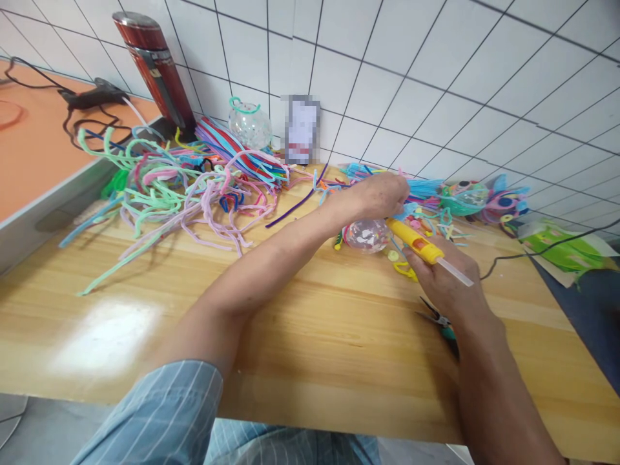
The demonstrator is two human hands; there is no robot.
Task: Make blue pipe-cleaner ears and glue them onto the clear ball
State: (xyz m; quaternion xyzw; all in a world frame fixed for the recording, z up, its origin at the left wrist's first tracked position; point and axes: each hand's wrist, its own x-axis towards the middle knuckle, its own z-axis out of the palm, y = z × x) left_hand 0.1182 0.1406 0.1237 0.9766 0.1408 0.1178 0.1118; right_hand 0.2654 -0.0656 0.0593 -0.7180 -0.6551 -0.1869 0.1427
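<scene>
We note the right hand's (448, 292) fingers holding a yellow glue gun (413, 241). Left hand (384, 194) far of the clear ball (364, 236); its fingers we cannot tell.

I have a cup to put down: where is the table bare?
The table is bare between the left forearm and the pliers, down to the near edge; left of that forearm, before the pipe cleaners; and between the right forearm and the right edge. It is crowded along the wall and around the clear ball and glue gun.

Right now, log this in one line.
left hand near clear ball, grip unclear | right hand holds yellow glue gun | pliers on table
</scene>
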